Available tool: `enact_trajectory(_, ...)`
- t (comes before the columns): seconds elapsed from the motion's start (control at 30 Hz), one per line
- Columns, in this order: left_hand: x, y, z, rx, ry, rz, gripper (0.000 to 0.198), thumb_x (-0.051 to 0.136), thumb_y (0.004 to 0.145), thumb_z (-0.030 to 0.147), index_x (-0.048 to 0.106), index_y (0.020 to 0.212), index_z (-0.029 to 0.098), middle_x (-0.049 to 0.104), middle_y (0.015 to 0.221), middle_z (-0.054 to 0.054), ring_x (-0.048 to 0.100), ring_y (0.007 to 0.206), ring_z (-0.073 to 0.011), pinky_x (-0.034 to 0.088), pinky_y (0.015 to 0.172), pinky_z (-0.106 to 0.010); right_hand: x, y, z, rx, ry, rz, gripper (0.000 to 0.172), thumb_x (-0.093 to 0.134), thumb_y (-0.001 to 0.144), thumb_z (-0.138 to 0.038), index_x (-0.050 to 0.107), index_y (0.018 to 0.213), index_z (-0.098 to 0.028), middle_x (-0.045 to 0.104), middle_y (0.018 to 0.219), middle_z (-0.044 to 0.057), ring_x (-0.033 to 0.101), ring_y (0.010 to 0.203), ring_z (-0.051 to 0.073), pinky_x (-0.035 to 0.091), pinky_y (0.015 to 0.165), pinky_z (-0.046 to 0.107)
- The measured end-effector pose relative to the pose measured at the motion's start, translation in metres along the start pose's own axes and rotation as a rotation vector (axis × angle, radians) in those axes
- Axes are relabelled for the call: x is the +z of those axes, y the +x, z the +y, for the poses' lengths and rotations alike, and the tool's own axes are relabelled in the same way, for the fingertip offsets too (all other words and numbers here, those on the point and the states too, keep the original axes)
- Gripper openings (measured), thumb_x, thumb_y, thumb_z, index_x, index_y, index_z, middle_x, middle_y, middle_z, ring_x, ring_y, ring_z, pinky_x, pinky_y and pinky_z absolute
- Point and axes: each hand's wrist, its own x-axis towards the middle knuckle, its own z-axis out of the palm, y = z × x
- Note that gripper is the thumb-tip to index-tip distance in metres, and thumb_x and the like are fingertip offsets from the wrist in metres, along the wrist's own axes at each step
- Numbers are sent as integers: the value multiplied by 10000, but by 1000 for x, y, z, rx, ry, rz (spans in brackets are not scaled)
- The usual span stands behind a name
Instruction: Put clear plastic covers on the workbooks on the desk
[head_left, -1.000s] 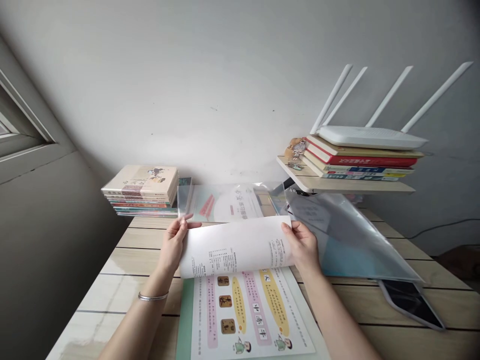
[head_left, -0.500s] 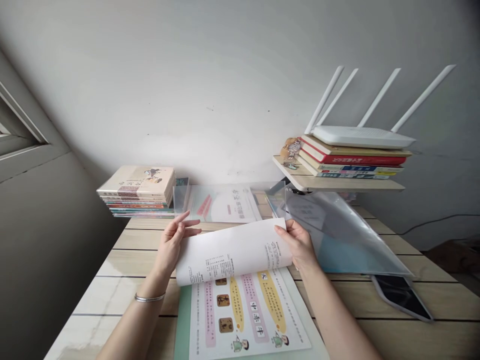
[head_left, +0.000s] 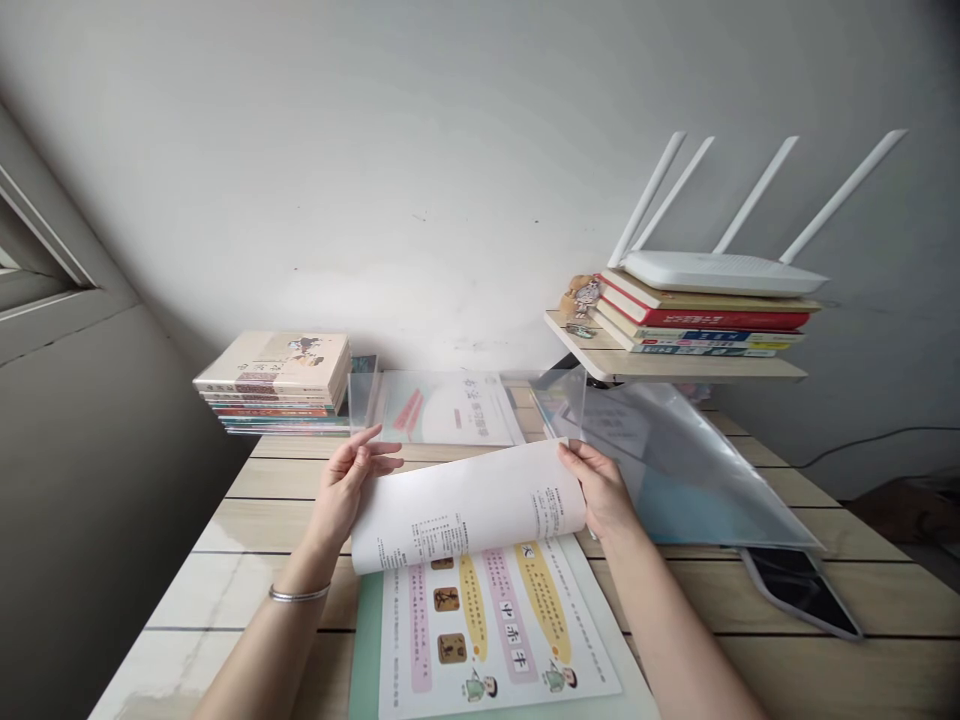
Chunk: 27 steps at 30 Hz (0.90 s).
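An open book [head_left: 510, 635] lies turned sideways on the desk, showing a page with coloured bubbles, characters and small cartoon figures. Its raised white page [head_left: 465, 500], with small print, curls up between my hands. My right hand [head_left: 600, 485] pinches the upper right corner, thumb in front. My left hand [head_left: 351, 480] is at the page's left edge, thumb bent in and fingertips stretched out past it; its exact grip is partly hidden. A clear plastic cover [head_left: 555, 405] stands up behind the page, reaching both hands. A pale green edge [head_left: 365, 640] shows under the book's left side.
A book stack [head_left: 274, 385] stands at the back left. A small raised shelf [head_left: 622, 362] holds more books [head_left: 720, 320], a white router [head_left: 724, 272] and a small figure [head_left: 581, 297]. Clear plastic [head_left: 697, 490] overlaps a phone [head_left: 806, 590] at right. Another booklet [head_left: 469, 405] lies behind.
The raised page has shifted very slightly to the right with my right hand. The clear cover's right edge has also moved right. My left hand stays nearly in place.
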Motion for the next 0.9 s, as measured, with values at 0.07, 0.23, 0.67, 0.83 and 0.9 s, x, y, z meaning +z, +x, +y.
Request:
enact_trajectory(0.07,0,0,0,0,-4,-9,414,678,792,447,636,1115,191,734,946,-83,703,768,-194,525,794,-354,0,0,0,6,17,-1,357,839,506,-431,652,709,-203,660,590,-6,607,533,173,485,551,294)
enact_trajectory(0.23,-1,-1,0,-2,14,-12,393,663,806,441,631,1108,193,733,941,-76,701,788,-203,510,796,-351,-1,0,2,-62,-33,0,329,798,577,-465,647,716,-208,649,592,-7,598,547,171,479,556,288)
enact_trajectory(0.67,-6,0,-6,-7,132,78,418,651,800,478,652,1099,187,743,902,-75,636,824,-185,453,778,-289,-3,1,9,-240,-177,78,376,670,726,-546,565,647,-193,535,606,-15,485,583,130,413,545,232)
enact_trajectory(0.83,-2,-2,-1,-60,67,82,441,678,770,479,653,1097,185,737,858,-64,644,798,-189,461,743,-283,-5,2,13,-318,-330,145,422,600,771,-586,542,644,-188,491,602,-20,434,596,124,374,546,222)
enact_trajectory(0.9,-1,-2,1,-73,52,89,452,690,752,483,659,1088,181,731,838,-58,642,779,-187,462,731,-279,-7,3,15,-329,-363,157,427,585,778,-592,543,650,-187,493,603,-20,427,594,124,366,544,223)
